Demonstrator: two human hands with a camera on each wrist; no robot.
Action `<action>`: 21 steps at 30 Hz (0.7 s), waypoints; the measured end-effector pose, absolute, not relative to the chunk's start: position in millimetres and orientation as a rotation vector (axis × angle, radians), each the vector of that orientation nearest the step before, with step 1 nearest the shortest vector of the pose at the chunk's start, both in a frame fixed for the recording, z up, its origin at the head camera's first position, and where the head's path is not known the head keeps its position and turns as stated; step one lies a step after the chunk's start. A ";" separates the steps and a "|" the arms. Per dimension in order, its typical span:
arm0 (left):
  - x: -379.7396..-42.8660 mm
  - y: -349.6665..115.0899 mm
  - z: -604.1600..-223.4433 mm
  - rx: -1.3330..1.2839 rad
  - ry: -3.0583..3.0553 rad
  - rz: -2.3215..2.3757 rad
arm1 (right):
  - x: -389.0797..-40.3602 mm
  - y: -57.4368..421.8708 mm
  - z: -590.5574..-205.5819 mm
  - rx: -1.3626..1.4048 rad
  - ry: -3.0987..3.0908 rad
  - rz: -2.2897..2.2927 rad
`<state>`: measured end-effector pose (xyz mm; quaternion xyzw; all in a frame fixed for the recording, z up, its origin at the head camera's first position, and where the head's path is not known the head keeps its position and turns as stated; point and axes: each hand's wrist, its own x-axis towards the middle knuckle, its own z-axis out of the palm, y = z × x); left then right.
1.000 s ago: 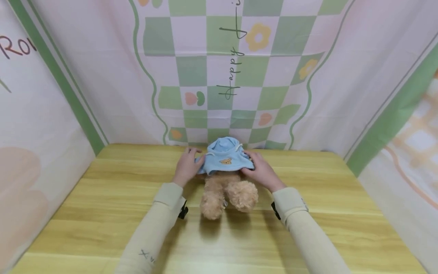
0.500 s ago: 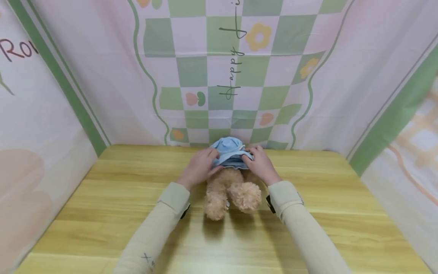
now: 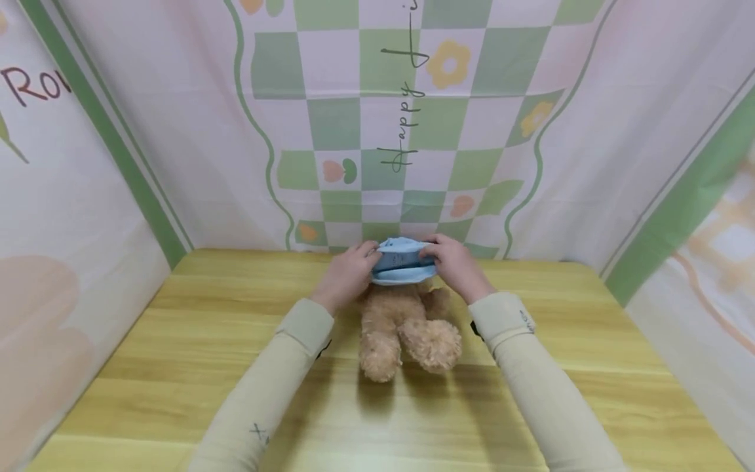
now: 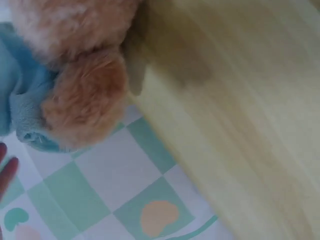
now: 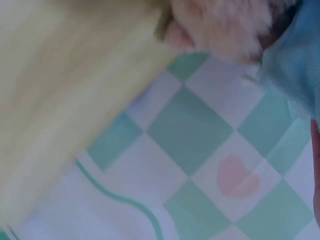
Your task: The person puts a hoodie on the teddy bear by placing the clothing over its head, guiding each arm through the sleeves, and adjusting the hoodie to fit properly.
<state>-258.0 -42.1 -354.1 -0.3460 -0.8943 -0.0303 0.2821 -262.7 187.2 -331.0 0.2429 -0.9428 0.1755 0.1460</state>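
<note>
A: Head view, changed how?

B: Gathering the blue hoodie higher than a second ago, turning its hem open toward the camera and hiding the front patch. Pinching the cloth from both sides with left hand and right hand, just below the middle of the frame.

A: Meaning what for the work?

B: Baring more of the plush bear, by the look of it. Lying on the desk, lower middle, legs toward the bottom edge.

A: Left wrist, adding what?

B: Showing, upper left, a rounded furry part against blue cloth, not discernible from above. Catching only fingertips at the left edge; impossible to confirm the grip here.

A: And right wrist?

B: Revealing a pale cord-like end, blurred, upper right, unseen from the head. Catching a finger just below the cloth, right edge; again not proving the grip.
</note>
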 end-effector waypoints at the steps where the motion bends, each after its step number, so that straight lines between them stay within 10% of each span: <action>1: -259.0 -41.5 -351.8 -0.890 -2.412 -0.081 | -263.8 187.8 -327.8 0.718 -2.714 0.460; 21: -277.9 -25.5 -313.3 -0.546 -2.447 0.022 | -279.2 178.0 -300.0 0.267 -2.608 0.219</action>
